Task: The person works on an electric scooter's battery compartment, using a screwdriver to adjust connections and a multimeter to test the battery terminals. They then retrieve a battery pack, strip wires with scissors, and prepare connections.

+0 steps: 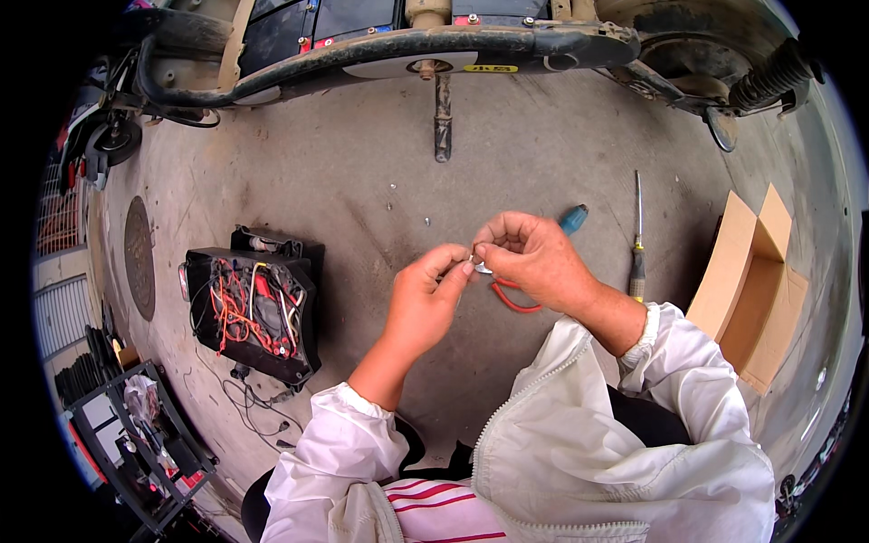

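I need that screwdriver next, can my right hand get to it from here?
Probably yes: the screwdriver lies on bare concrete just beside the right hand, nothing between them, though the fingers are busy pinching a small metal part.

We see red-handled pliers [512, 297], a blue-handled tool [573, 217], red and orange wires in a black housing [252, 308], and a tan cardboard box [751, 290].
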